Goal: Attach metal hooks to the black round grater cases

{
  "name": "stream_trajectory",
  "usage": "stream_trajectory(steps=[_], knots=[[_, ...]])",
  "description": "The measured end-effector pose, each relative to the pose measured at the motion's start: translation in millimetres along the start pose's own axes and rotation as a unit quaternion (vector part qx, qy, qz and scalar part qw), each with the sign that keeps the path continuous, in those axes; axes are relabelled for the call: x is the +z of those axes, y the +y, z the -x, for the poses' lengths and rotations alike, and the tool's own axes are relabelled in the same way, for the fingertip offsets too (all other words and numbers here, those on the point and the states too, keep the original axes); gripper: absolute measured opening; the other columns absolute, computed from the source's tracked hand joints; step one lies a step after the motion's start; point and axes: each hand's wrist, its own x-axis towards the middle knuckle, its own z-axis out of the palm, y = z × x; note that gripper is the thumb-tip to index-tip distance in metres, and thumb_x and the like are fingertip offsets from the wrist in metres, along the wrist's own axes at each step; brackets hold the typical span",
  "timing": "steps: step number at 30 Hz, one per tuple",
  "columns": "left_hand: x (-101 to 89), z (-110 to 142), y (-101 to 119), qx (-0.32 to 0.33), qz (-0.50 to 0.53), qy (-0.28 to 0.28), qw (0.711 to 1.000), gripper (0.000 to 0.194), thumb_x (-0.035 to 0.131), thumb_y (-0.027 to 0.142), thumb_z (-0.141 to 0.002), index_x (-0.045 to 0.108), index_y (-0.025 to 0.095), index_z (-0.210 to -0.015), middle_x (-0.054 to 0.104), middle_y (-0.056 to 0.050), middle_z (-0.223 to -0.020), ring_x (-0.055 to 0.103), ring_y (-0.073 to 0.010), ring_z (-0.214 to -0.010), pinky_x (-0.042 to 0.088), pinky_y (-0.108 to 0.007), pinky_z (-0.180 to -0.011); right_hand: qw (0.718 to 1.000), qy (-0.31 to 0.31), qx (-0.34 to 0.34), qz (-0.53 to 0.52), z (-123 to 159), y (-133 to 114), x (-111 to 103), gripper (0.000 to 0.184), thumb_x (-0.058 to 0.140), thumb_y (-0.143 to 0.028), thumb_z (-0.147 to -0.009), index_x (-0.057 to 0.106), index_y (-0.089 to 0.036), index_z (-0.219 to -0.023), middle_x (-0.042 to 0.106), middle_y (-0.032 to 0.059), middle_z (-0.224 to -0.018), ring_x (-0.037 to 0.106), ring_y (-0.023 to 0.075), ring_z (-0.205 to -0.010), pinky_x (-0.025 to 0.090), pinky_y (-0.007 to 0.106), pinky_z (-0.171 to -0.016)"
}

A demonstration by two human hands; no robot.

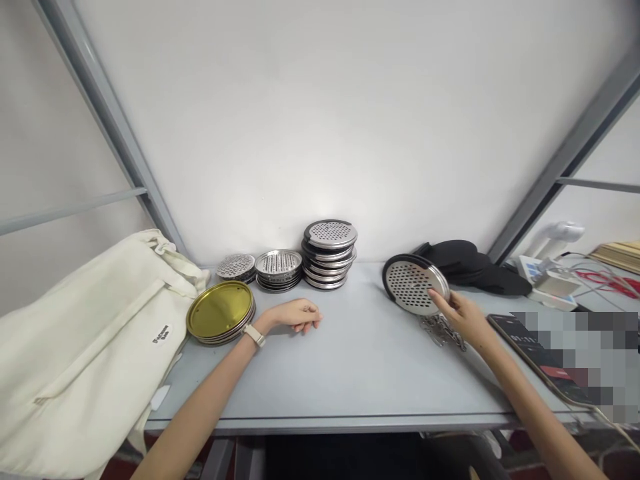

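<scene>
So: right hand (463, 319), fingers (436, 296) closed on the rim of a tilted perforated steel disc (411, 285), held just above a metal chain (441, 331). Left hand (295, 315) lies open, empty, on the surface (370, 373), near gold-faced discs (220, 310). Perforated discs stand in stacks (329, 253), one tallest.

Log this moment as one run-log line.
left hand: empty, on table | right hand: fingers on tilted perforated steel disc

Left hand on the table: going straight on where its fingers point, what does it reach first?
The left hand would probably meet the perforated steel disc touched by the right hand, though depth is unclear.
</scene>
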Motion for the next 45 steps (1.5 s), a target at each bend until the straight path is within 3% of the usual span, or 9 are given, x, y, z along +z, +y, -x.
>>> stream_trajectory(steps=[4, 7, 10, 14, 20, 28, 39, 45], knots=[[0.4, 0, 0, -0.001, -0.003, 0.004, 1.0, 0.04, 0.046, 0.048, -0.086, 0.058, 0.011, -0.077, 0.054, 0.002, -0.051, 0.039, -0.0045, -0.035, 0.031, -0.018, -0.039, 0.998, -0.003, 0.014, -0.061, -28, -28, 21, 0.047, 0.047, -0.061, -0.081, 0.062, -0.016, -0.085, 0.061, 0.0023, -0.07, 0.055, 0.018, -0.066, 0.041, 0.025, -0.059], [0.4, -1, -2, 0.0, -0.008, 0.005, 1.0, 0.039, 0.046, 0.047, -0.086, 0.057, 0.011, -0.076, 0.054, 0.002, -0.052, 0.039, -0.0042, -0.036, 0.03, -0.017, -0.039, 0.991, 0.014, 0.078, -0.109, -51, -42, 44, 0.045, 0.052, -0.06, -0.078, 0.056, -0.016, -0.07, 0.053, 0.0006, -0.059, 0.05, 0.0168, -0.062, 0.039, 0.024, -0.058], [0.6, -1, -2, 0.0, -0.012, 0.005, 1.0, 0.038, 0.047, 0.047, -0.085, 0.056, 0.012, -0.076, 0.054, 0.002, -0.052, 0.039, -0.0042, -0.036, 0.031, -0.017, -0.039, 0.983, 0.002, 0.12, -0.136, -68, -47, 66, 0.045, 0.048, -0.057, -0.081, 0.051, -0.018, -0.061, 0.048, 0.0005, -0.049, 0.051, 0.0174, -0.056, 0.04, 0.025, -0.053], [1.2, 0, 0, 0.001, -0.016, 0.007, 1.0, 0.037, 0.046, 0.046, -0.086, 0.056, 0.012, -0.076, 0.054, 0.002, -0.052, 0.039, -0.0044, -0.035, 0.031, -0.017, -0.039, 0.964, -0.043, 0.17, -0.199, -74, -46, 81, 0.044, 0.043, -0.053, -0.087, 0.053, -0.017, -0.064, 0.049, 0.0019, -0.045, 0.054, 0.0174, -0.049, 0.043, 0.025, -0.048], [0.8, -1, -2, 0.002, -0.015, 0.008, 1.0, 0.034, 0.047, 0.043, -0.086, 0.057, 0.012, -0.076, 0.055, 0.002, -0.052, 0.039, -0.0043, -0.035, 0.031, -0.017, -0.039, 0.927, -0.093, 0.226, -0.283, -72, -39, 80, 0.035, 0.051, -0.045, -0.087, 0.052, -0.018, -0.066, 0.046, -0.002, -0.041, 0.05, 0.0127, -0.042, 0.046, 0.022, -0.044], [-0.1, -4, -6, 0.006, -0.014, 0.003, 1.0, 0.033, 0.047, 0.042, -0.085, 0.057, 0.012, -0.076, 0.055, 0.002, -0.051, 0.04, -0.0047, -0.035, 0.031, -0.017, -0.039, 0.88, -0.128, 0.259, -0.376, -72, -38, 77, 0.024, 0.061, -0.032, -0.084, 0.052, -0.017, -0.067, 0.054, -0.0008, -0.052, 0.054, 0.0102, -0.045, 0.054, 0.02, -0.055], [0.0, -4, -6, 0.002, -0.013, 0.005, 1.0, 0.034, 0.047, 0.043, -0.085, 0.057, 0.012, -0.077, 0.055, 0.002, -0.051, 0.039, -0.0046, -0.035, 0.031, -0.017, -0.039, 0.889, -0.141, 0.271, -0.342, -69, -36, 78, 0.029, 0.054, -0.041, -0.087, 0.049, -0.02, -0.068, 0.051, -0.001, -0.046, 0.051, 0.0118, -0.043, 0.049, 0.02, -0.046], [-0.1, -5, -7, 0.005, -0.015, 0.008, 1.0, 0.035, 0.047, 0.044, -0.085, 0.057, 0.012, -0.077, 0.055, 0.002, -0.051, 0.039, -0.0048, -0.035, 0.032, -0.017, -0.039, 0.895, -0.194, 0.266, -0.302, -70, -37, 79, 0.049, 0.023, -0.052, -0.095, 0.045, -0.02, -0.066, 0.047, -0.0017, -0.04, 0.036, 0.0096, -0.033, 0.036, 0.02, -0.036]])
